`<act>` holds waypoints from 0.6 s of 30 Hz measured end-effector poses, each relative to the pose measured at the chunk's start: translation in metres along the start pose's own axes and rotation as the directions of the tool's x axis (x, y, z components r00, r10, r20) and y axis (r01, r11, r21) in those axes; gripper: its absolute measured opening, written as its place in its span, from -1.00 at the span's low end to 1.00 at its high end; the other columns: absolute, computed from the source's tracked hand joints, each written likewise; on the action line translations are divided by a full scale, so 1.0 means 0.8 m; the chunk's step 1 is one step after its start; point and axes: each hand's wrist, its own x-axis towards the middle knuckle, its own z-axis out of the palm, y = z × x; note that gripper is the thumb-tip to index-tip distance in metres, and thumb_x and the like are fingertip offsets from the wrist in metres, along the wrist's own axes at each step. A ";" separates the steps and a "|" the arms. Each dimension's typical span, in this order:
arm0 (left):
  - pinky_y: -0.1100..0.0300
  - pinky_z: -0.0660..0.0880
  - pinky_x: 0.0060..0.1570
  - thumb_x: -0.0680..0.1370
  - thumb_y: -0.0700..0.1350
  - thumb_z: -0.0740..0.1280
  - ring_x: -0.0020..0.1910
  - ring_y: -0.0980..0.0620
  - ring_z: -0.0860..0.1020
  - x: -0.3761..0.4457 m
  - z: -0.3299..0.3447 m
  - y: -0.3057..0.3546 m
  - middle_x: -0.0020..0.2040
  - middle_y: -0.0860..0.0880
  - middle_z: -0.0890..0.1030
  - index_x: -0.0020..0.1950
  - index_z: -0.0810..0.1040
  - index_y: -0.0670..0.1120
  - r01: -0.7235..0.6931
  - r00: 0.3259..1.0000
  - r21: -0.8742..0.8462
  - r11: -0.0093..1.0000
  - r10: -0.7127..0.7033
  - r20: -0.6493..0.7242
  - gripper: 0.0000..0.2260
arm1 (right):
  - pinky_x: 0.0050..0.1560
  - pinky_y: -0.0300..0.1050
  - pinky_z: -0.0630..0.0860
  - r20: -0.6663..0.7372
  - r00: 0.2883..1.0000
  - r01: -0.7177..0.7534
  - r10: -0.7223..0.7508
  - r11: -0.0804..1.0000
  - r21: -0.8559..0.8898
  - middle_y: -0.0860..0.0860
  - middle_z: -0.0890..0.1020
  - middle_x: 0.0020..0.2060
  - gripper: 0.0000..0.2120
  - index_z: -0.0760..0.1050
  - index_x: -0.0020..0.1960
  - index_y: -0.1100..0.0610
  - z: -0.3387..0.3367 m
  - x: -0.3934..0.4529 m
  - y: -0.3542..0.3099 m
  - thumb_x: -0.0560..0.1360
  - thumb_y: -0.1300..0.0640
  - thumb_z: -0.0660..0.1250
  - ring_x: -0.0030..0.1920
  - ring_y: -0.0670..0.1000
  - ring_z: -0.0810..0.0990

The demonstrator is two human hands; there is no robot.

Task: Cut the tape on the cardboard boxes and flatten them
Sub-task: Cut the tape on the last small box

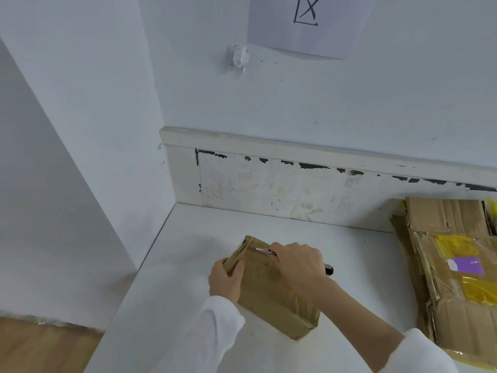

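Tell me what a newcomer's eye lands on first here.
First, the taped cardboard box in the middle of the white table, gripped at its far end by the left hand while the right hand holds a utility knife to its top. Next, the stack of flattened cardboard at the right.

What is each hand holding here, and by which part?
The right hand grips a utility knife by its handle, blade at the box's far end. The left hand holds the taped cardboard box by its far left edge.
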 end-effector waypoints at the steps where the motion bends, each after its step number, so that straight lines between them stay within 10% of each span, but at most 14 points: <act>1: 0.02 0.43 0.14 0.54 -0.08 0.32 0.10 -0.12 0.50 0.001 0.002 0.001 0.12 -0.15 0.53 0.23 0.42 -0.21 0.010 1.000 0.001 1.000 -0.010 -0.003 -0.67 | -0.47 -0.19 0.12 0.012 1.000 0.016 -0.016 0.999 -0.034 -0.03 0.29 -0.39 -0.80 0.37 0.18 0.07 0.000 0.004 -0.003 0.66 0.06 0.03 -0.36 0.01 0.36; 18: 0.08 0.21 0.12 0.64 0.06 0.03 0.10 -0.02 0.43 0.012 -0.005 0.010 0.07 -0.02 0.48 0.08 0.32 -0.04 -0.010 0.999 0.453 0.891 -0.012 0.046 -0.80 | -0.49 -0.17 0.06 0.060 0.989 0.140 -0.132 0.977 -0.160 -0.01 0.25 -0.45 -0.75 0.28 -0.25 0.13 -0.016 0.021 -0.024 0.54 0.40 0.11 -0.49 -0.04 0.19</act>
